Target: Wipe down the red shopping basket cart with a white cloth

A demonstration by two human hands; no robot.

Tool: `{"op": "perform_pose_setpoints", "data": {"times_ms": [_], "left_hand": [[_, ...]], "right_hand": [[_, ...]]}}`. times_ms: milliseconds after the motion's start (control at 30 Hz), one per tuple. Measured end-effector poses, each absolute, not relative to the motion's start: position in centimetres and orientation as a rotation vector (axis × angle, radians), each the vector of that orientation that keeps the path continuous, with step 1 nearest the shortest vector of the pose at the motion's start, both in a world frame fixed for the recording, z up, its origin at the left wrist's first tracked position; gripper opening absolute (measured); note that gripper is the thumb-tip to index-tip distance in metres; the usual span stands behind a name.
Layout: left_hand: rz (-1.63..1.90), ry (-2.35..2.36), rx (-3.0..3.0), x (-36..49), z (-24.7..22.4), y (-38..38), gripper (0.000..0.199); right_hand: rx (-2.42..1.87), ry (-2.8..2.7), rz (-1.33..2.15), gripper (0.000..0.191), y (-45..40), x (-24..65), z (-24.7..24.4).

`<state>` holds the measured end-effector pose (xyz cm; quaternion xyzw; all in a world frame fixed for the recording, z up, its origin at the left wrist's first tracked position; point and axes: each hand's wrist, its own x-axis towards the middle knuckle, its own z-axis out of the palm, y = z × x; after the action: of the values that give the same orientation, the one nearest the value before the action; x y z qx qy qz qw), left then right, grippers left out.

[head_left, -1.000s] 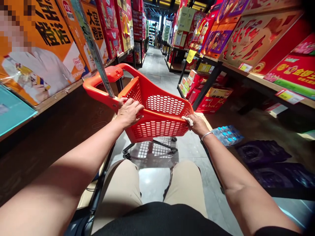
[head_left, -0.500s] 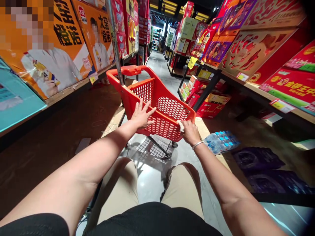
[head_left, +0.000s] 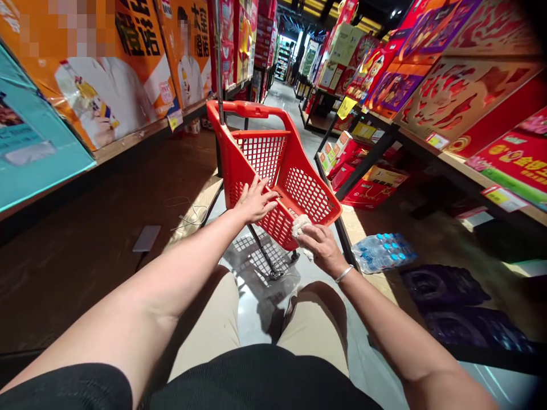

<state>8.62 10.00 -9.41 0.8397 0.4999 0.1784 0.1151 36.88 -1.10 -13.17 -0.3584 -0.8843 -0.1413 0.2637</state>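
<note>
In front of my knees stands a red plastic shopping cart (head_left: pixel 310 193) with a perforated basket and wheels on the grey floor. My left hand (head_left: pixel 255 200) rests with spread fingers on the near rim of the basket, holding nothing. A crumpled whitish cloth (head_left: pixel 301 226) is gripped in my right hand (head_left: pixel 323 246), at the basket's near right corner. The fingers are curled over the cloth, which hides part of the rim there. No goods show in the visible part of the basket.
Shelves with orange boxes (head_left: pixel 141 74) rise on the left, red and gold gift boxes (head_left: pixel 470 105) on the right. A metal pole (head_left: pixel 219 62) stands at the cart's far left. Shrink-wrapped water bottles (head_left: pixel 382 251) and a white flat device (head_left: pixel 146 238) lie low at the sides.
The cart has turned slightly, its near corner swinging left. My right hand has moved left and down with the cloth, which now shows more. My left hand stays spread on the rim.
</note>
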Motion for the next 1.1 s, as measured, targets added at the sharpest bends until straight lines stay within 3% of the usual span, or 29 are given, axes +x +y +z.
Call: {"op": "perform_pose_setpoints", "data": {"times_ms": [200, 300, 433, 667, 767, 933, 1100], "left_hand": [[0.554, 1.530, 2.437, 9.9, -9.0, 8.9, 0.048], [0.488, 1.302, 2.602, 11.2, -9.5, 6.8, 0.039], [0.654, 1.167, 2.582, 10.7, -11.1, 5.7, 0.033], [0.703, 1.018, 2.573, 8.4, -11.7, 7.0, 0.030], [0.694, 1.026, 2.564, 8.1, -11.8, 7.0, 0.031], [0.657, 0.966, 2.530, 7.0, -11.5, 7.4, 0.037], [0.658, 0.968, 2.413, 6.4, -11.1, 7.7, 0.047]], "right_hand": [[-1.032, -2.404, -0.154, 0.028, -1.4, 36.8, -12.0], [-1.109, -2.307, -0.146, 0.032, -1.4, 34.4, -12.9], [-1.118, -2.427, -0.101, 0.037, -0.9, 35.8, -13.8], [-1.708, -2.112, -0.201, 0.048, 2.8, 40.6, -13.0], [-1.619, -2.038, -0.118, 0.052, 0.9, 35.2, -13.2], [-1.111, -2.318, -0.004, 0.055, -2.5, 28.5, -13.6], [-1.200, -2.527, -0.180, 0.042, -1.3, 28.9, -17.7]]}}
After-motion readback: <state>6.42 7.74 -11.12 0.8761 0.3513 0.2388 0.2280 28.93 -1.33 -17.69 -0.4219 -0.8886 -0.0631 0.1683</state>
